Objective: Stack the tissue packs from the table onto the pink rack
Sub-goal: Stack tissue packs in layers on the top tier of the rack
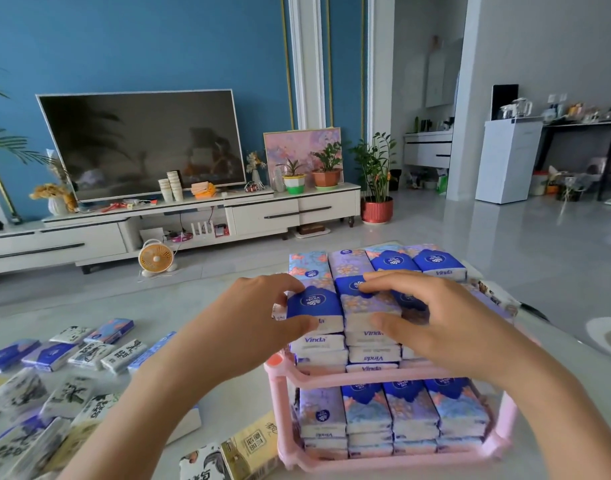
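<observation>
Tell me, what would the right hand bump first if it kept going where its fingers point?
Probably the blue pack that the left hand grips, next to the middle pack the right hand holds. Its fingers point left across the top; depth is unclear.

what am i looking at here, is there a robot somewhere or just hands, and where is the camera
There is no robot here. It is one picture, from a wide-angle camera worn on a person's head, looking forward and down, so the two arms coming in from the bottom are that person's own. The left hand pinches a blue Vinda pack on top of the stack, thumb at its front. The right hand grips the purple floral pack beside it. Both packs sit on the upper shelf of the pink rack, whose lower shelf also holds packs. More tissue packs lie loose on the table to the left. Behind is a living room with a television.
</observation>
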Demonstrator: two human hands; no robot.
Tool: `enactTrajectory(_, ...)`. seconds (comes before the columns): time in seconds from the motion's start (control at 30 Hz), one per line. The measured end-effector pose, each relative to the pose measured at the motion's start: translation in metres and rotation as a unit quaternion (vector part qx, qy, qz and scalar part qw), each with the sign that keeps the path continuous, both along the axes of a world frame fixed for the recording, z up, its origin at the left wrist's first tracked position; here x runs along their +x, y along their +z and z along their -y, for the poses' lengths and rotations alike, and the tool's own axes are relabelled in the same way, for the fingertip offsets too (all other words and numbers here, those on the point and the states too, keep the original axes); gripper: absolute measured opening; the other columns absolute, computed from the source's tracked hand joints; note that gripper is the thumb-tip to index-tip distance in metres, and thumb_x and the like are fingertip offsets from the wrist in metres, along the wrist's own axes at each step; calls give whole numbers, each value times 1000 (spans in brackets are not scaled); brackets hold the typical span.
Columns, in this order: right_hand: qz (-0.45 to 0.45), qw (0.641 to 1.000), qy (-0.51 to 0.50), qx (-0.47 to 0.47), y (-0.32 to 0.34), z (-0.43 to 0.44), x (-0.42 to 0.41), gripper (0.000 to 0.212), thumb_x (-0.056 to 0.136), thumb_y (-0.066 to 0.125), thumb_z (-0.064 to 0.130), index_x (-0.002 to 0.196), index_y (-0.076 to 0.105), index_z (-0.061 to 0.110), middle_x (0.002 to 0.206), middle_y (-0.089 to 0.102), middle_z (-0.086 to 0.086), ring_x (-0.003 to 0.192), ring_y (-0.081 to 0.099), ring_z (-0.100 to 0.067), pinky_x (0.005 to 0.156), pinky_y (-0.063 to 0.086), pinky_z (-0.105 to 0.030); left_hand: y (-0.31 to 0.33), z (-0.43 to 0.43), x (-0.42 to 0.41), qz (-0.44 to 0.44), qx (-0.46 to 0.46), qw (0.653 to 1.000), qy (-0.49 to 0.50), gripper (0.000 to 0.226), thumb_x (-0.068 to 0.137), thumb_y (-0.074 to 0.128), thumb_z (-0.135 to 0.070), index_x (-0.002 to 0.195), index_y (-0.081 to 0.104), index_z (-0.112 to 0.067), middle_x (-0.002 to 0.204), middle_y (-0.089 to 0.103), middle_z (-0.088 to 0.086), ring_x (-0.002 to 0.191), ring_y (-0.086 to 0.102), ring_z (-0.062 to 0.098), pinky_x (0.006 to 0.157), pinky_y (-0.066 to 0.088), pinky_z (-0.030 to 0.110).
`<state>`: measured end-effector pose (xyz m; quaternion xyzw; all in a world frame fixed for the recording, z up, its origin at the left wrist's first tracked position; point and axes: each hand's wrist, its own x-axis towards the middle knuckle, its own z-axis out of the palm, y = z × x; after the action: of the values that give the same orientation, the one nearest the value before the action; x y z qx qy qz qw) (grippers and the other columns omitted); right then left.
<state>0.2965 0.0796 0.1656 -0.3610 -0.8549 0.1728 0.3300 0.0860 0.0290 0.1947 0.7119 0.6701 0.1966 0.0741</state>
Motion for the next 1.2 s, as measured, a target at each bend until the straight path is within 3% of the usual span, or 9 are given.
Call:
enactTrajectory(0.13, 1, 1000, 1, 2, 2, 0, 0, 32, 85, 62, 26, 113, 57, 40, 109, 42, 43, 99, 34, 35, 80, 25, 10, 0, 0, -1, 2, 2, 1000, -2, 45, 83, 54, -50, 126, 46, -38, 119, 53, -16, 93, 52, 4, 76, 38, 18)
enactTrajectory(0.3, 4, 1000, -1, 5, 2, 0, 0, 33, 84, 62, 29, 113, 57, 41, 112, 44, 42, 102, 33, 34, 83, 23, 10, 0, 0, -1, -6, 1, 1000, -11, 48, 84, 53, -50, 129, 44, -37, 103, 45, -20, 92, 51, 3, 70, 41, 16)
enactTrajectory(0.63, -7, 999, 7, 37, 2, 6, -4, 35, 84, 62, 25, 109, 54, 47, 119, 44, 38, 113, 32, 27, 85, 26, 8, 2, 2, -7, -11, -22, 999, -30, 55, 81, 50, -57, 132, 38, -44, 131, 48, -18, 108, 51, 4, 91, 41, 23)
enactTrajectory(0.77, -88, 993, 10, 84, 12, 22, -12, 22, 86, 58, 34, 108, 60, 39, 115, 54, 32, 113, 42, 17, 87, 30, 2, 12, 12, -28, 31, -39, 999, -19, 68, 66, 44, -69, 131, 36, -48, 128, 49, -19, 105, 55, 3, 94, 45, 28)
enactTrajectory(0.87, -139, 984, 61, 94, 14, 41, -34, 21, 83, 56, 26, 102, 65, 32, 107, 61, 24, 108, 51, 10, 86, 31, 1, 16, 17, -66, 20, -50, 998, 20, 78, 51, 38, -78, 123, 41, -50, 116, 53, -22, 97, 59, 1, 88, 45, 22)
enactTrajectory(0.97, -133, 977, 157, 55, 5, 60, -74, 18, 85, 54, 26, 98, 66, 30, 100, 62, 20, 102, 55, 6, 84, 35, -3, 3, 28, -118, -9, -87, 994, 72, 81, 32, 27, -99, 100, 42, -58, 98, 53, -31, 86, 56, -12, 71, 43, 11)
enactTrajectory(1.03, -96, 972, 213, 25, -9, 67, -108, 19, 86, 52, 27, 99, 65, 28, 98, 61, 20, 95, 55, 11, 79, 36, -3, -20, 43, -160, -23, -116, 987, 112, 81, 21, 29, -101, 88, 42, -56, 95, 54, -30, 88, 60, -5, 73, 49, 16)
enactTrajectory(1.13, -65, 966, 250, -27, -39, 65, -161, 17, 84, 53, 21, 95, 66, 24, 88, 59, 21, 91, 52, 12, 78, 33, -1, -53, 79, -228, -70, -158, 972, 158, 59, 51, 44, -89, 90, 47, -45, 103, 60, -22, 94, 59, 0, 82, 41, 6)
enactTrajectory(1.2, -55, 965, 250, -65, -60, 58, -193, 15, 85, 54, 20, 93, 66, 25, 82, 57, 25, 92, 52, 7, 77, 36, -3, -71, 104, -273, -120, -180, 951, 223, 46, 77, 46, -68, 106, 55, -33, 109, 61, -13, 94, 55, 4, 84, 38, 8)
